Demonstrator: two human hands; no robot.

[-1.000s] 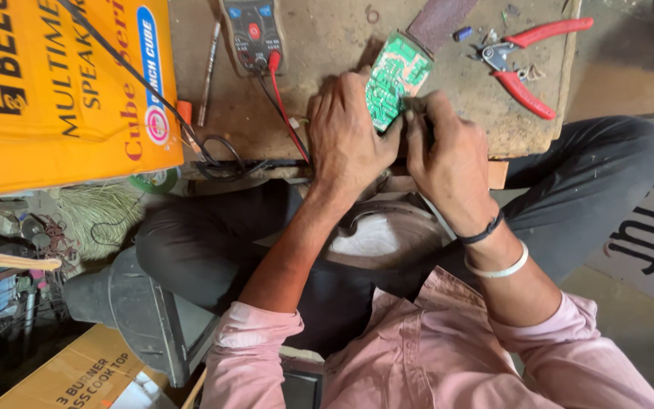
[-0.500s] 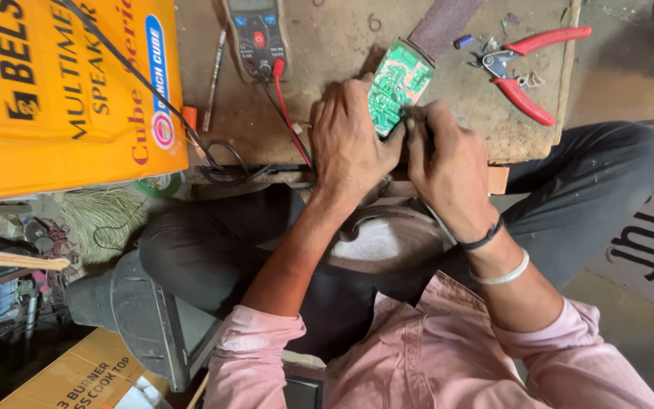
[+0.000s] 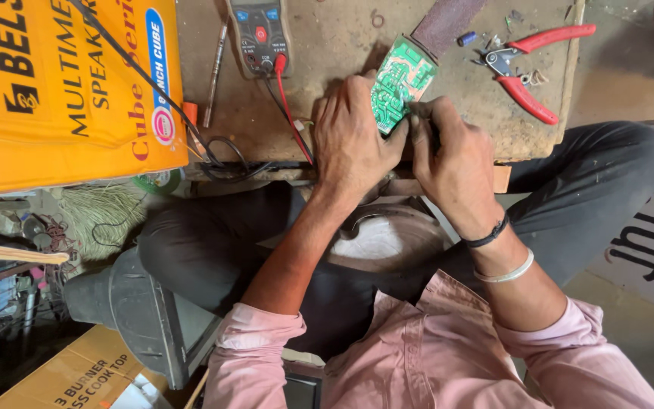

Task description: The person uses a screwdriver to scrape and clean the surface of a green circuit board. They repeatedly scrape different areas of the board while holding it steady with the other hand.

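Head view, looking straight down at a seated person working at a worn brown tabletop (image 3: 342, 45). Both hands meet near the tabletop's near edge, around a small green circuit board (image 3: 399, 82). The left hand (image 3: 353, 140) lies beside the board with its fingers curled together against the board's left edge, steadying it. The right hand (image 3: 456, 155) is closed in a pinch by the board's lower right edge; whatever it grips is hidden inside the fingers, so I cannot tell what it is. The board rests tilted on the tabletop, its far end touching a dark brown strip (image 3: 444, 23) that runs off the far edge.

The board looks thin, stiff and light, with fine traces on its face. It seems fragile and is best held by its bare edges, not across the printed face.

A dark multimeter (image 3: 257, 34) sits at the far edge, with a red lead (image 3: 288, 106) and a black lead (image 3: 225, 151) trailing towards the hands. Red-handled pliers (image 3: 531, 64) lie towards the right edge, among small loose parts. A thin metal rod (image 3: 213, 76) lies left of the meter. A large yellow cardboard box (image 3: 54, 91) covers the tabletop's left side.
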